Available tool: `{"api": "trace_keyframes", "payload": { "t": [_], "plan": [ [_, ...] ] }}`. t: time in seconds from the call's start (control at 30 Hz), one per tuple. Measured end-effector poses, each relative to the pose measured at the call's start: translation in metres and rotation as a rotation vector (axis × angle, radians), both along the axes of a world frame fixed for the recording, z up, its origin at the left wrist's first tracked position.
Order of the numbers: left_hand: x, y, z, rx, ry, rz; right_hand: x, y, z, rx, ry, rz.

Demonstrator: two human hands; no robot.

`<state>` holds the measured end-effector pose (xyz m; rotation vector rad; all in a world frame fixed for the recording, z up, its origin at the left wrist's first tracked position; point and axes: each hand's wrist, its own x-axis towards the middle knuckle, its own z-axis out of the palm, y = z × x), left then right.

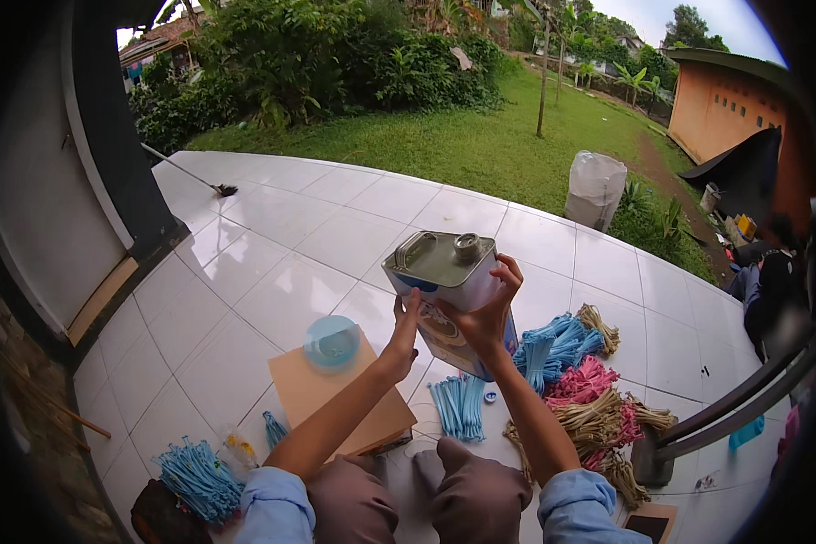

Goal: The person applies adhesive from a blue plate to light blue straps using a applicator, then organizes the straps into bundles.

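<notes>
A rectangular metal can (449, 337) with a wire handle and a round spout on its top is held up in front of me, slightly tilted. My left hand (401, 337) presses against its left side with the fingers pointing up. My right hand (486, 311) clasps the right side, thumb across the near face and fingers over the edge. Below, a bundle of light blue cords (460, 408) lies on the floor beside a small round blue-and-white cap (490, 397). A translucent blue bowl (332, 344) stands on a brown cardboard sheet (304, 392) to the left.
Blue bundles (553, 352), pink bundles (582, 381) and beige bundles (589, 424) are piled at right. More blue cords (199, 479) lie lower left. A broom (190, 174), a whitish sack (595, 189) and a dark chair frame (734, 394) stand around the tiles. Another person (775, 281) is at far right.
</notes>
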<state>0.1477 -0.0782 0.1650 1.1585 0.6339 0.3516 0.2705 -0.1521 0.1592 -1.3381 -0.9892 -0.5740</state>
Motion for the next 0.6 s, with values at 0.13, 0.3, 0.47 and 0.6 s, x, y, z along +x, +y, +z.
{"api": "trace_keyframes", "payload": {
  "t": [0.13,0.3,0.47,0.6],
  "plan": [
    [0.042,0.019,-0.015,-0.191,0.011,-0.181,0.024,0.010,-0.072,-0.106,0.098,-0.009],
    [0.068,0.065,-0.125,-0.259,0.002,-0.066,0.020,0.039,-0.136,-0.155,0.248,0.015],
    [0.074,0.072,-0.150,-0.165,0.039,0.182,0.031,0.062,-0.177,-0.136,0.300,0.149],
    [0.080,0.091,-0.190,-0.031,0.072,0.266,0.030,0.084,-0.196,-0.150,0.293,0.126]
  ]
}}
